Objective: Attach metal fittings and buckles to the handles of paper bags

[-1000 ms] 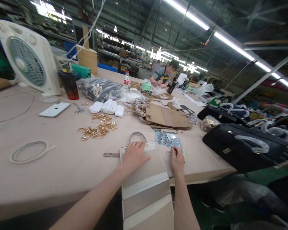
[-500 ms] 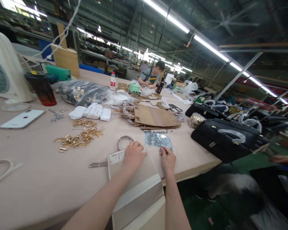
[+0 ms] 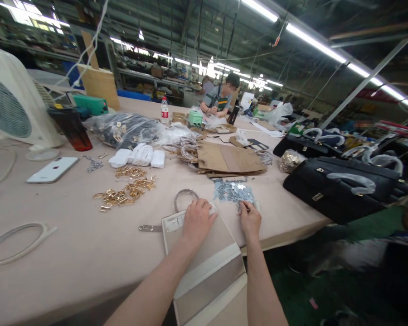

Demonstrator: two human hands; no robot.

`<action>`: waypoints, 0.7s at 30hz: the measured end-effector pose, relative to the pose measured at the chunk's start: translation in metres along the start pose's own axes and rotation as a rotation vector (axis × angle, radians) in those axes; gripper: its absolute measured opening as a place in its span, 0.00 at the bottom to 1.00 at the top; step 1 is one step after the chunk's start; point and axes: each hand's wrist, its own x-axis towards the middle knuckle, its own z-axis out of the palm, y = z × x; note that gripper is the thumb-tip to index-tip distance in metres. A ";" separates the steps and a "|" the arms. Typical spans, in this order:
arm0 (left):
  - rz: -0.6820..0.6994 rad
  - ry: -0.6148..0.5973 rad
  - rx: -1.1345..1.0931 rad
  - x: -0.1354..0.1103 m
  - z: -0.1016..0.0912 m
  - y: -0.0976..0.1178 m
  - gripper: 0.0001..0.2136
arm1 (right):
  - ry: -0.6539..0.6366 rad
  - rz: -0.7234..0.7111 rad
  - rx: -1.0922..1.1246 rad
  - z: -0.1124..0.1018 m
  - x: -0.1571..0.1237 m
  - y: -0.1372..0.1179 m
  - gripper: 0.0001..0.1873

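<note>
Head view: the left hand (image 3: 197, 222) lies flat and open on a striped beige panel (image 3: 206, 276) that overhangs the bench (image 3: 54, 290) front edge; the right hand (image 3: 250, 224) pinches at the panel's side, its hold unclear. Open bench stretches left. Beyond lie one wire ring (image 3: 186, 199), scattered silver pieces (image 3: 233, 191), and two black handbags (image 3: 336, 192) near the bench's right edge
</note>
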 end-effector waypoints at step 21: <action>0.095 -0.016 0.066 -0.006 0.004 -0.001 0.09 | 0.000 0.047 0.045 -0.003 -0.001 -0.005 0.24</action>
